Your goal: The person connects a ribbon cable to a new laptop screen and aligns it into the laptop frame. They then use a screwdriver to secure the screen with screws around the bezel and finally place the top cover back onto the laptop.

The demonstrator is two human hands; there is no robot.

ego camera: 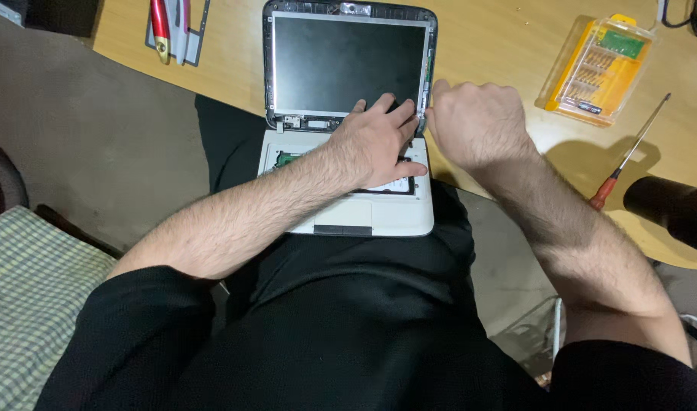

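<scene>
Black-clothed lap (348, 335) props the small white half-stripped laptop (347, 114) at twelve o'clock; left hand (375, 141) should stay flat, fingers spread, bracing its lower screen edge while right hand (478, 122), fisted at the bezel's three o'clock corner, pries gently.

I have one view only: my head camera looks steeply down from close above my lap, facing the worktop (501, 46) edge ahead.

Wooden desk (485, 46), grey floor (97, 144)
</scene>
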